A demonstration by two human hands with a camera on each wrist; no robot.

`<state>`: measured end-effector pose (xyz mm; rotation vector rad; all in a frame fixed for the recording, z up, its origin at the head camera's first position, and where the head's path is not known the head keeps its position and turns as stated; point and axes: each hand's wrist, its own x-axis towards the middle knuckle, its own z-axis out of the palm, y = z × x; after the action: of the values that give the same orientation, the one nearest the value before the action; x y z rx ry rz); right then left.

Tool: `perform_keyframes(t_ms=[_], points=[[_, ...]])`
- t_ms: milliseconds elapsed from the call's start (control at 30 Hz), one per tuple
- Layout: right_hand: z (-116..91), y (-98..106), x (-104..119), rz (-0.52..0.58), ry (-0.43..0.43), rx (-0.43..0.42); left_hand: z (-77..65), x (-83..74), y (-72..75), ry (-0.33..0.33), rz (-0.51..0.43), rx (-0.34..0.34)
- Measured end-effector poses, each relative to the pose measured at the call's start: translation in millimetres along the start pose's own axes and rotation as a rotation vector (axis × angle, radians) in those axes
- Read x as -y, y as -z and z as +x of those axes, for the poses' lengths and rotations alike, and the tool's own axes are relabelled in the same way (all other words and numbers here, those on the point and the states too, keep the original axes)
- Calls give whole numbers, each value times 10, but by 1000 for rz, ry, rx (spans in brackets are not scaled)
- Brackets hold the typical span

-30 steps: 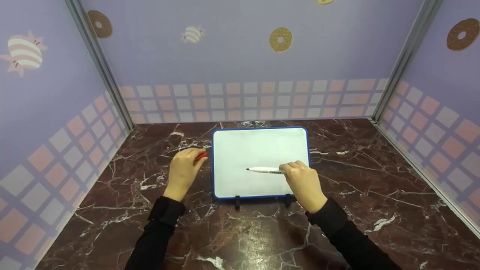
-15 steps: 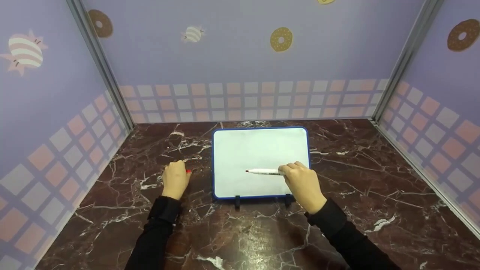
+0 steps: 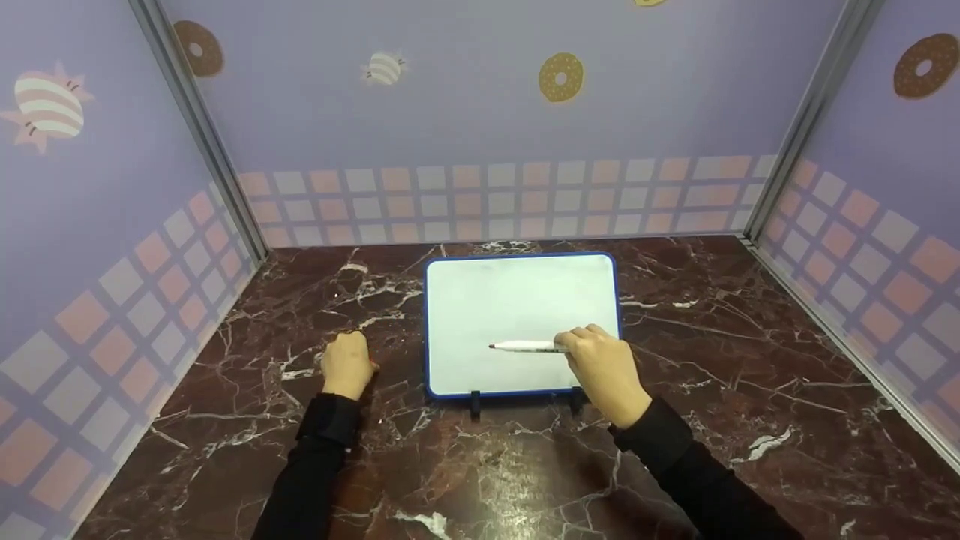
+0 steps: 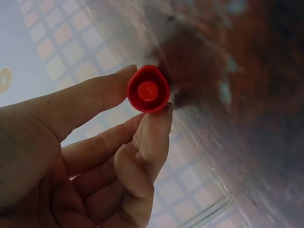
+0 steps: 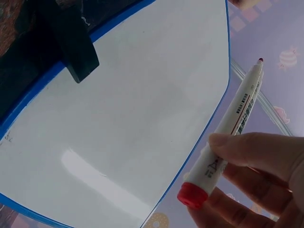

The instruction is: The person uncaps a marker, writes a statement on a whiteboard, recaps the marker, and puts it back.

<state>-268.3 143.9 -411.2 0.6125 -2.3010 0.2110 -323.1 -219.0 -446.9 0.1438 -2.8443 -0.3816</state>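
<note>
In my right hand (image 3: 604,371) I hold a white whiteboard marker (image 5: 232,123) with a red end plug and its dark red tip bare. The marker points left across the front of a blue-framed whiteboard (image 3: 521,300), whose surface shows no writing. To the left of the board, low over the table, my left hand (image 3: 347,365) pinches a red marker cap (image 4: 148,89) between thumb and fingers. The left wrist view looks into the cap's hollow end; in the head view the hand hides most of it.
Black stand feet (image 3: 475,405) support the whiteboard's lower edge. Dark red marbled tabletop (image 3: 247,442) surrounds it. Purple panels (image 3: 465,120) with donut and candy pictures close off the back and both sides, joined by grey metal posts (image 3: 206,135).
My left hand, with the red cap in it, has moved left and down, away from the whiteboard. The right hand and marker have barely shifted.
</note>
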Motion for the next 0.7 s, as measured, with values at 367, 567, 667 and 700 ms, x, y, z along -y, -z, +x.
perform_keyframes(t_ms=[367, 567, 667, 700], points=[[-8, 4, -5, 18, -8, -13, -14, -151, 223, -27, 27, -144], [-4, -4, 10, -5, 16, -22, -46, -404, 331, -343, 58, -528], [-18, -13, 17, -9, 27, -24, -79, -551, 342, -575, 8, -627], [-25, -17, 22, -7, 26, -24, -98, -603, 333, -661, -4, -643]])
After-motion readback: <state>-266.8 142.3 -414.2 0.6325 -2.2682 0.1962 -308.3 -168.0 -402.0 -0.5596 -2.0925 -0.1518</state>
